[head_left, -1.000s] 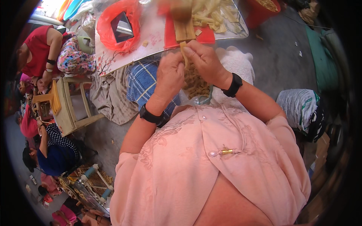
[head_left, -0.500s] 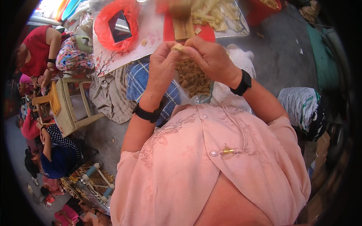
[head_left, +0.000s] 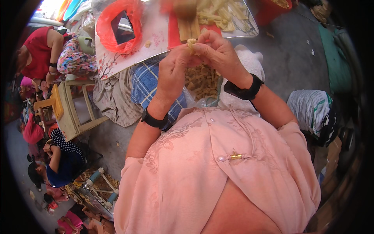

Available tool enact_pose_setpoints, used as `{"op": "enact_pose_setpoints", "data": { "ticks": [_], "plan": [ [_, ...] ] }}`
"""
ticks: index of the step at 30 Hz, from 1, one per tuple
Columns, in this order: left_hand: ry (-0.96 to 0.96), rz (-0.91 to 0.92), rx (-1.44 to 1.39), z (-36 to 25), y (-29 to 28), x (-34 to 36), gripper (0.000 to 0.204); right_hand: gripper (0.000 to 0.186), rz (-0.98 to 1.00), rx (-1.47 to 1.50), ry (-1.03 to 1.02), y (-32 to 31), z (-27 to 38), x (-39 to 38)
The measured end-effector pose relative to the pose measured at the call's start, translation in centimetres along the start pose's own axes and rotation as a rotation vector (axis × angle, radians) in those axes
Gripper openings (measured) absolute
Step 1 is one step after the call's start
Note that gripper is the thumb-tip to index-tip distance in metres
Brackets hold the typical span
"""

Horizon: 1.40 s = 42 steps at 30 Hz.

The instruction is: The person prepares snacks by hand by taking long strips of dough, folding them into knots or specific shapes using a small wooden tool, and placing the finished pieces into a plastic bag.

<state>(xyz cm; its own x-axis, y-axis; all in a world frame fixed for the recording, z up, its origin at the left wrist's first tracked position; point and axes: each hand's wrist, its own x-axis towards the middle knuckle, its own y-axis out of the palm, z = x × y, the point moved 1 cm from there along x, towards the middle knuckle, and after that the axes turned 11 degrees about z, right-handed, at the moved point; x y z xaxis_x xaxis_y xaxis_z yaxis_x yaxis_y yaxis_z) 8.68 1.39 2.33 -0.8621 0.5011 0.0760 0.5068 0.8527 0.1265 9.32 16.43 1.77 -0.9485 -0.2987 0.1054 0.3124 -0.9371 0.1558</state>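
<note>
Close together above the near edge of the table, my left hand (head_left: 173,66) and my right hand (head_left: 223,54) pinch a small knotted pale-yellow strip (head_left: 191,42) between thumbs and fingers. What the strip is made of I cannot tell. Many similar small yellowish-brown pieces (head_left: 201,82) lie in a heap below my hands, by a clear plastic bag. Beyond my fingers a wooden block (head_left: 189,29) sits on a red sheet (head_left: 174,35). Loose pale-yellow strips (head_left: 224,16) are piled to its right. A brown shape above the block is blurred.
On the patterned tabletop (head_left: 156,39) an orange-red plastic bag (head_left: 104,27) holds a dark phone-like slab (head_left: 122,28). A single small piece (head_left: 147,44) lies nearby. A wooden stool (head_left: 72,117) and several people are at the left. A red bucket (head_left: 269,13) stands far right.
The strip now stands up as a rounder knot at my fingertips. My right hand has risen and turned, and my left hand has shifted slightly right. At the left, a seated person's arm has lowered.
</note>
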Motion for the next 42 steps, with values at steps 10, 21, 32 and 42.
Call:
{"op": "enact_pose_setpoints", "data": {
  "ticks": [10, 21, 32, 42],
  "plan": [
    [0.045, -0.065, 0.556, -0.7, -2.7, 0.7, 0.013, 0.03, -0.055, 0.382, 0.271, -3.4, 0.5, -0.2],
    [0.137, 0.173, 1.265, -0.4, -0.7, 0.7, 0.022, 0.016, 0.118, 0.108, 0.363, -0.8, -2.2, -0.6],
    [0.32, 0.131, 1.388, 2.1, -4.8, 3.6, 0.02, 0.023, 0.053, -0.067, 0.184, 0.0, 0.9, 0.8],
    [-0.186, 0.153, 0.129, 3.1, -5.5, 6.9, 0.018, 0.022, -0.098, -0.399, 0.158, -5.1, -2.3, 3.9]
  ]
}}
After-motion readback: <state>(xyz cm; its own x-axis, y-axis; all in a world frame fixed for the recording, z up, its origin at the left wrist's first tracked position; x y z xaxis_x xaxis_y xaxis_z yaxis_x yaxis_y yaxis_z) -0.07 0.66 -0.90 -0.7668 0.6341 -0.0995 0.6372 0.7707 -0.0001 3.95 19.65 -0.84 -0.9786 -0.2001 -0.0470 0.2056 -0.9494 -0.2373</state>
